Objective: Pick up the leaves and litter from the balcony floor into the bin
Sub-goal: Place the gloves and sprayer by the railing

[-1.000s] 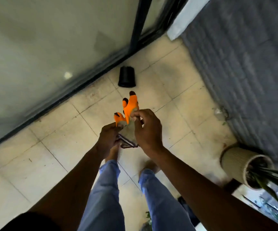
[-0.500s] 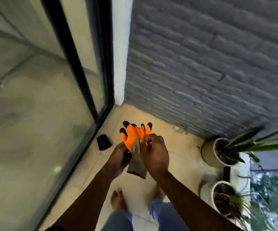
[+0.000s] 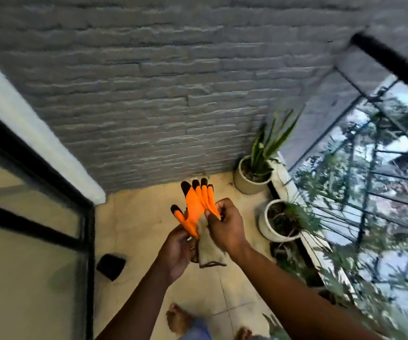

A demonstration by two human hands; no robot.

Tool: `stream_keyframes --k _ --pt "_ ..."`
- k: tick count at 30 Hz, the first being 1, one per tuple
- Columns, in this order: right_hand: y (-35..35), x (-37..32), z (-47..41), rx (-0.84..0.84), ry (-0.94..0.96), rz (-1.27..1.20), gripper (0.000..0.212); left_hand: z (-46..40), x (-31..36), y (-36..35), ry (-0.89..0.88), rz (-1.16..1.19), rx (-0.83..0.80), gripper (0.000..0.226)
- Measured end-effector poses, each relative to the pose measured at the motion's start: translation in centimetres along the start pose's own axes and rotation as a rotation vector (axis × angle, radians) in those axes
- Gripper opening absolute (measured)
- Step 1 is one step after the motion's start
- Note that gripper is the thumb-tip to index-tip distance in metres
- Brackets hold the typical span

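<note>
Both my hands hold orange work gloves [image 3: 197, 209] with black fingertips and grey cuffs in front of me. My left hand [image 3: 177, 251] grips them from below at the cuff. My right hand [image 3: 227, 227] pinches the grey fabric and the orange fingers from the right. A small black bin [image 3: 111, 266] lies on its side on the tiled balcony floor [image 3: 144, 217], next to the glass door. No leaves or litter show clearly on the floor; a small bit lies at the wall's foot [image 3: 201, 174].
A grey stone wall [image 3: 161, 94] closes the far side. Two potted plants [image 3: 252, 173] [image 3: 281, 224] stand at the right by the black railing [image 3: 369, 168]. A black-framed glass door [image 3: 51, 217] runs along the left. My bare feet [image 3: 177, 320] are below.
My view has swung up and to the right, from the floor to the wall, plants and railing. Both hands keep hold of the gloves, whose fingers have spread out upright.
</note>
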State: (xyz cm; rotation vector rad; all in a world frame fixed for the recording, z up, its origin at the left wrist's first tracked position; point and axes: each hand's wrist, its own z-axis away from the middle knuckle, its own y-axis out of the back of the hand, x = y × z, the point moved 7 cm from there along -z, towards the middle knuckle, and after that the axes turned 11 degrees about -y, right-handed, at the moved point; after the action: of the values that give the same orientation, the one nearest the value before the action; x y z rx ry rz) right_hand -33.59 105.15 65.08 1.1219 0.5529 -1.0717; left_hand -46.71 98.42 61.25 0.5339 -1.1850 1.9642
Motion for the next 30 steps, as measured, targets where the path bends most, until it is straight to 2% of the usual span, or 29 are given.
stream_keyframes --k 6,9,11,13,15,19,21,24,26,29,30 --pt "9.8 4.6 1.5 0.276 -0.161 -0.242 0.023 -0.5 -4.1 -7.4 0.087 0.001 -0.147 0.039" --pt "14.1 6.2 2.9 0.277 -0.197 -0.351 0.033 -0.1 -6.7 -10.8 0.146 0.041 -0.181 0.04" --pt "16.8 7.5 4.0 0.248 -0.207 -0.402 0.038 0.9 -8.4 -13.7 0.161 0.002 -0.247 0.057" --pt "19.4 8.9 5.2 0.253 -0.207 -0.451 0.034 2.2 -10.0 -16.9 0.16 -0.098 -0.303 0.067" --pt "21.7 10.0 6.4 0.277 -0.216 -0.537 0.021 3.7 -11.6 -20.0 0.135 -0.211 -0.325 0.059" --pt "26.3 12.9 8.6 0.397 -0.255 -0.685 0.032 5.1 -14.7 -24.2 0.011 -0.355 -0.319 0.036" --pt "28.5 14.9 9.8 0.437 -0.326 -0.741 0.027 6.0 -16.3 -25.6 0.015 -0.37 -0.313 0.034" --pt "30.8 17.7 11.8 0.478 -0.451 -0.904 0.008 7.0 -18.5 -27.0 0.042 -0.361 -0.323 0.032" --pt "31.9 19.1 13.5 0.577 -0.482 -0.995 0.005 8.0 -19.7 -28.0 0.079 -0.381 -0.362 0.033" --pt "32.8 20.9 16.2 0.727 -0.516 -0.995 0.013 9.3 -21.3 -29.5 0.141 -0.405 -0.441 0.032" --pt "32.7 21.7 17.1 0.753 -0.557 -0.981 0.023 9.7 -21.8 -29.8 0.165 -0.398 -0.471 0.034"
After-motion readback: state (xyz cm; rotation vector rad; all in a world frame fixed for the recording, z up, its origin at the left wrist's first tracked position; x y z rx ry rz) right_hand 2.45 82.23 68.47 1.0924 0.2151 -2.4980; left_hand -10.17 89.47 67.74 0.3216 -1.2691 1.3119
